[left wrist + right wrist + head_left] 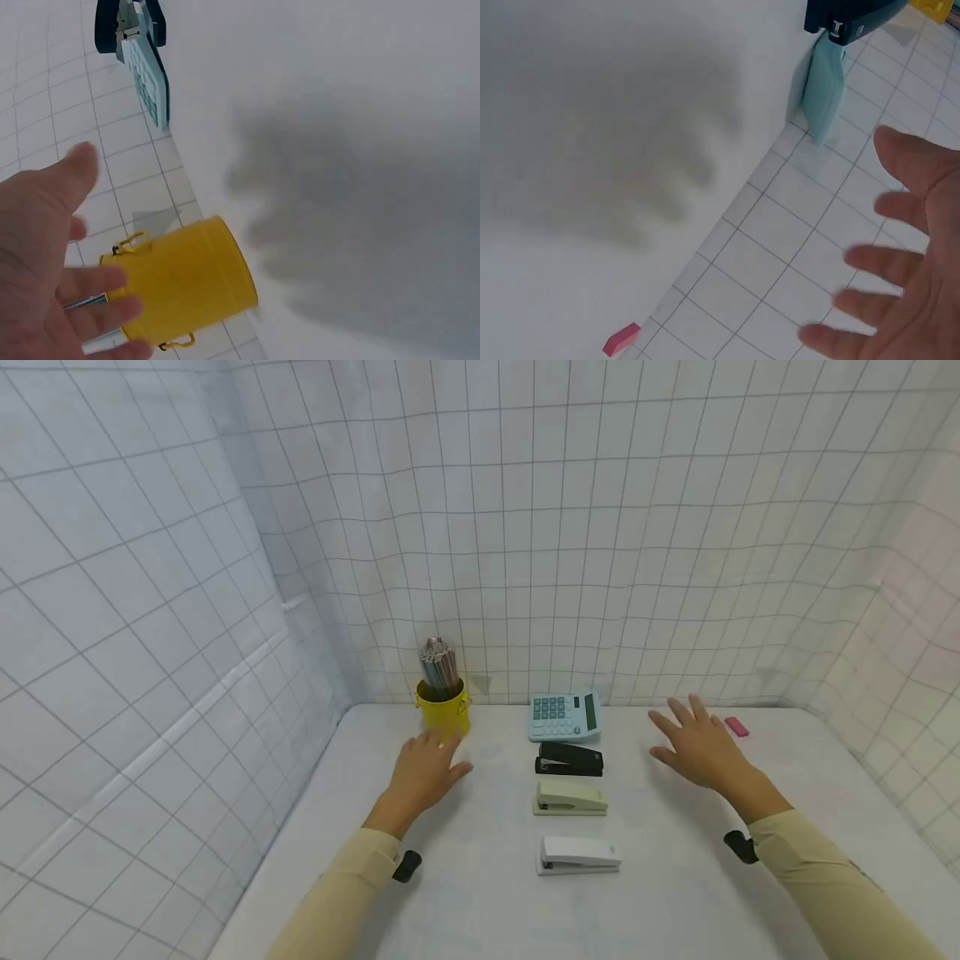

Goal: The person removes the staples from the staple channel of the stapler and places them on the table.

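Observation:
In the head view my left hand [425,772] hovers over the table just in front of a yellow bucket [444,714] filled with a bundle of thin pencil-like sticks [440,667]. Its fingers are spread and hold nothing; the left wrist view has the bucket [184,281] just past the fingers. My right hand [701,747] is held above the table at the right, fingers spread, nothing in it. Close by its fingertips lies a small pink block [737,727]. Both hands cast shadows on the white surface.
Between the hands a column runs front to back: a white stapler [579,855], a pale green stapler [570,797], a black stapler [570,759] and a light blue calculator [564,717]. Gridded white cloth walls [525,568] enclose the table [480,893] at the back and sides.

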### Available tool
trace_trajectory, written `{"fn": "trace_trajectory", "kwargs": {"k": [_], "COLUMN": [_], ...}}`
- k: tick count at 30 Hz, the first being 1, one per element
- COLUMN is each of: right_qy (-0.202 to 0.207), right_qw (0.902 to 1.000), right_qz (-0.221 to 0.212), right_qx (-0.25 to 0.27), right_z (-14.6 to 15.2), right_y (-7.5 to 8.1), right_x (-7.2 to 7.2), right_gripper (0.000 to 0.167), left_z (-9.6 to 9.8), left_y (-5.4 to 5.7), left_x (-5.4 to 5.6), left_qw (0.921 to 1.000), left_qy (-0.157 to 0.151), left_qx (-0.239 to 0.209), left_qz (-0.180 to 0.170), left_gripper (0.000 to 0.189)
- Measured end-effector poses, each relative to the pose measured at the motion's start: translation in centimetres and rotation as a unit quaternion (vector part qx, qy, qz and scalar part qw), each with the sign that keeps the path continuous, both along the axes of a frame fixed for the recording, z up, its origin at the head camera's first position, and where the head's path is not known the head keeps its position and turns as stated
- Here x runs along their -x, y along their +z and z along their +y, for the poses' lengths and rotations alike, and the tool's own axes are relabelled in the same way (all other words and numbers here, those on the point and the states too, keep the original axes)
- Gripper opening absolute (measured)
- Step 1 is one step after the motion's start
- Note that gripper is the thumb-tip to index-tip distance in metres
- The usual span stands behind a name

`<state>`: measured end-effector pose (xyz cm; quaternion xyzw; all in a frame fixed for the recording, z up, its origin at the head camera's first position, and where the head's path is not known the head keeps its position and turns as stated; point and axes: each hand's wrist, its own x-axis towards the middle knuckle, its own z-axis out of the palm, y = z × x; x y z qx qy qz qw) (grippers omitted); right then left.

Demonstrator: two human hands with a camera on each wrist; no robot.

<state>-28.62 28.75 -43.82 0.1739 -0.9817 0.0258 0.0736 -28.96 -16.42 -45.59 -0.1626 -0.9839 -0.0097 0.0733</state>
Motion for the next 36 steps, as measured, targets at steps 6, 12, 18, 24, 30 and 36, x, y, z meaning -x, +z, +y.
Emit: {"fn": "trace_trajectory", "kwargs": {"k": [6, 12, 18, 24, 30, 36], "right_qy": [0.051, 0.087, 0.118, 0.129, 0.143, 0.157], "right_qw": [0.9934, 0.9899, 0.9885, 0.9875, 0.9847, 0.9814], "right_qz": [-0.092, -0.079, -0.059, -0.066, -0.079, -0.085], "right_qx": [0.046, 0.080, 0.075, 0.062, 0.060, 0.070], "right_z": [-1.7, -5.6, -8.9, -11.2, -13.2, -14.6], "right_y": [-0.3, 0.1, 0.3, -0.3, -1.0, -1.4], "right_x": [0.1, 1.4, 2.6, 3.7, 4.7, 5.3], "right_gripper": [0.049, 0.054, 0.058, 0.058, 0.058, 0.053], "left_z": [2.7, 6.2, 9.4, 11.5, 12.1, 12.0], "left_y": [-1.0, -2.9, -4.4, -5.0, -5.6, -5.7], "left_x": [0.2, 2.2, 3.8, 4.2, 4.3, 4.6], "left_qw": [0.9825, 0.9478, 0.9216, 0.9264, 0.9396, 0.9449], "left_qy": [-0.080, -0.048, -0.004, -0.020, -0.005, 0.003], "left_qx": [-0.084, -0.243, -0.337, -0.332, -0.305, -0.292], "left_qz": [-0.146, -0.201, -0.193, -0.176, -0.155, -0.147], "left_gripper": [0.047, 0.044, 0.044, 0.040, 0.039, 0.036]}}
